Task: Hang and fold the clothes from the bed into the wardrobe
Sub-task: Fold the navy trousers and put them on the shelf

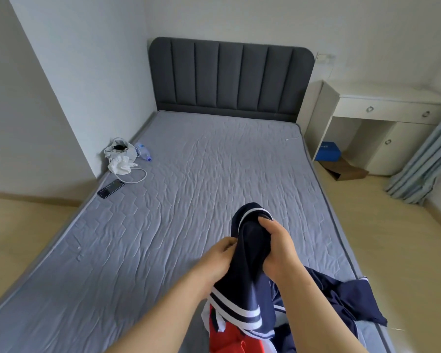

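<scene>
A navy garment with white stripes is lifted above the near end of the grey bed. My left hand grips its left side. On the other side my right hand holds it too, fingers curled over the top fold. Its striped hem hangs down between my forearms. Under it lies a red and white piece of clothing. More navy cloth is spread over the bed's near right corner. No wardrobe is in view.
At the bed's left edge lie a phone, a white cable, a white bag with tissue and a plastic bottle. A white desk stands at right with a blue box under it, near a curtain.
</scene>
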`<state>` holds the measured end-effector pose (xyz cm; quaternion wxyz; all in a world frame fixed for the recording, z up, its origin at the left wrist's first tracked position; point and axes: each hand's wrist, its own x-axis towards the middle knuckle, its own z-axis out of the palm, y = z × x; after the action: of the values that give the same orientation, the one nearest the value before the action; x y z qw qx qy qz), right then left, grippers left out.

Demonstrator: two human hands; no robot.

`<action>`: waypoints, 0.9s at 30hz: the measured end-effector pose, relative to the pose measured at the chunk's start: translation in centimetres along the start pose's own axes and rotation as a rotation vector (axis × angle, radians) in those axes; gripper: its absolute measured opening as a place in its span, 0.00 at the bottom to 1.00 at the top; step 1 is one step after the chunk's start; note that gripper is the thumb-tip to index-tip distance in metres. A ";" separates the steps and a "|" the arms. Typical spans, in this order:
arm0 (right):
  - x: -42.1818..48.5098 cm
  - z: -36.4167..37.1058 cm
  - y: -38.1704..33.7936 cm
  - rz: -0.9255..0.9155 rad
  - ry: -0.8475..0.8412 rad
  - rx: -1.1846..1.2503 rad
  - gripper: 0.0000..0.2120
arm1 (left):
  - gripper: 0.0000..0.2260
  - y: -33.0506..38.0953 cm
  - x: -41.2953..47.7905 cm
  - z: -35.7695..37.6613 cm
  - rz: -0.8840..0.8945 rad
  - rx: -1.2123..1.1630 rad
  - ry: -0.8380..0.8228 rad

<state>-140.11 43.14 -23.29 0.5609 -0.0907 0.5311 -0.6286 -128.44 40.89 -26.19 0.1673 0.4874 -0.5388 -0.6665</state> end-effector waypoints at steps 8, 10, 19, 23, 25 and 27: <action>0.6 -0.7 1.9 -0.021 -0.035 0.153 0.10 | 0.19 -0.5 0.9 0.9 0.040 0.155 0.079; 0.7 -0.8 2.2 -0.005 -0.057 0.194 0.10 | 0.11 -1.2 1.6 0.4 0.030 0.152 0.205; -0.5 -3.2 6.5 0.071 -0.327 -0.423 0.19 | 0.21 3.0 1.5 -2.3 -0.258 -0.630 0.276; -0.1 -3.5 7.5 -0.047 -0.248 -0.702 0.03 | 0.09 4.5 0.7 -3.6 -0.161 -0.748 0.204; 0.2 -3.3 6.8 -0.088 -0.138 -0.707 0.10 | 0.11 4.4 0.8 -4.5 -0.148 -0.792 0.193; 0.0 -2.4 5.6 -0.071 -0.100 -0.540 0.10 | 0.11 3.8 1.2 -5.3 -0.195 -0.778 0.208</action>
<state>-138.40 45.53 -28.61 0.5194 -0.2864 0.6477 -0.4783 -125.77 35.68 -23.08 0.3287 0.5015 -0.1781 -0.7802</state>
